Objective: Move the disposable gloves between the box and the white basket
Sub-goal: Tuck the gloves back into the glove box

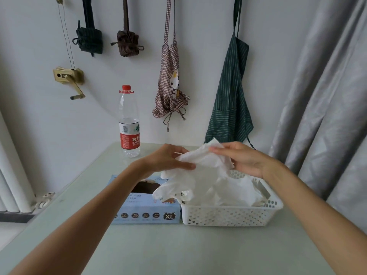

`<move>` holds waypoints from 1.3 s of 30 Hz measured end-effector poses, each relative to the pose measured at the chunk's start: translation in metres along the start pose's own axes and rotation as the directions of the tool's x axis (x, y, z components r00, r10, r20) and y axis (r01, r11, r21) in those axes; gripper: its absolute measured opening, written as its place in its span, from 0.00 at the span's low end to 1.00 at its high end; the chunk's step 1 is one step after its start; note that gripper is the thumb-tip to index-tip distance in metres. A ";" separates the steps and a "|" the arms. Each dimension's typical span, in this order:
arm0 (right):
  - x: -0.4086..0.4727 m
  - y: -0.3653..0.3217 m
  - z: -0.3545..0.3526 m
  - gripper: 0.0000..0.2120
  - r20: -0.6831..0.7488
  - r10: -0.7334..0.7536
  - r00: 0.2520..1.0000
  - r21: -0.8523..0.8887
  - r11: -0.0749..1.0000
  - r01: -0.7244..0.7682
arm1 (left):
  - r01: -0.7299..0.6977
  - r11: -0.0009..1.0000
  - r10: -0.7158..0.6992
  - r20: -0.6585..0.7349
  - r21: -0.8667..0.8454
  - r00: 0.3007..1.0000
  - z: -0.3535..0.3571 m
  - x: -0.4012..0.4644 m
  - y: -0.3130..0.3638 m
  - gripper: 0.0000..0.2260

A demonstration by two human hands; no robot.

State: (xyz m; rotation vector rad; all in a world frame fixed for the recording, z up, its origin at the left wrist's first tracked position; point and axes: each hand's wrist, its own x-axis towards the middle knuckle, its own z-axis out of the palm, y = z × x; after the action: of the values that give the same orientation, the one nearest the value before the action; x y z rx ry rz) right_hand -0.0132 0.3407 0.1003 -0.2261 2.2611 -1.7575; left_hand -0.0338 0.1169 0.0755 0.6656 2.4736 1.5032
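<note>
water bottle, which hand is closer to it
Left. The left hand is just right of the water bottle, pinching the disposable gloves; the right hand holds their other end, farther right above the white basket.

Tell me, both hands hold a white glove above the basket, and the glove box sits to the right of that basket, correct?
Not quite. In the head view the glove box sits left of the basket. Both hands, left and right, do hold a white glove above it.

Soft, even daylight fills my view, bright but flat, with only faint shadows under my arms on the pale table (178, 251). The white gloves (200, 175) look slightly washed out. Wide-angle distortion bends the curtain (327, 96) at the edge; detail is a little soft throughout.
</note>
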 end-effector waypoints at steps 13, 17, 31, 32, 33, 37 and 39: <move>-0.015 -0.011 -0.022 0.07 -0.410 -0.465 0.784 -0.370 0.871 0.324 | -0.034 0.954 0.030 -0.017 -0.297 0.999 0.010 0.010 0.004 0.08; -0.009 -0.011 -0.011 0.08 -0.412 -0.610 0.676 -0.525 0.766 0.371 | -0.087 0.974 0.045 -0.202 -0.207 0.978 0.012 0.009 0.005 0.12; 0.019 -0.014 0.043 0.18 -0.555 -0.421 0.718 -0.163 0.901 0.403 | -0.092 0.996 0.078 -0.665 0.013 0.743 -0.022 0.011 0.014 0.08; 0.022 0.000 0.034 0.18 -0.552 -0.343 0.760 -0.124 0.935 0.332 | -0.059 0.997 0.077 -0.640 0.049 0.765 -0.009 0.021 0.002 0.08; 0.025 0.016 0.026 0.16 -0.550 -0.268 0.791 -0.102 0.961 0.255 | -0.025 0.996 0.074 -0.606 0.089 0.792 0.006 0.032 -0.011 0.08; 0.028 0.073 -0.004 0.11 -0.604 -0.058 0.795 -0.084 0.996 0.009 | 0.088 0.957 0.061 -0.487 0.278 0.871 0.066 0.069 -0.054 0.11; 0.025 0.085 -0.016 0.10 -0.649 -0.063 0.758 -0.143 0.989 -0.040 | 0.084 0.923 0.100 -0.443 0.376 0.891 0.077 0.079 -0.061 0.11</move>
State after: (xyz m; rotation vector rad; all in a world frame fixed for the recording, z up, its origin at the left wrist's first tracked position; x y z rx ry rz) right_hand -0.0380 0.3702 0.0190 0.4306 2.8681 -1.8763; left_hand -0.0928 0.1904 -0.0084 0.4036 3.1818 1.2957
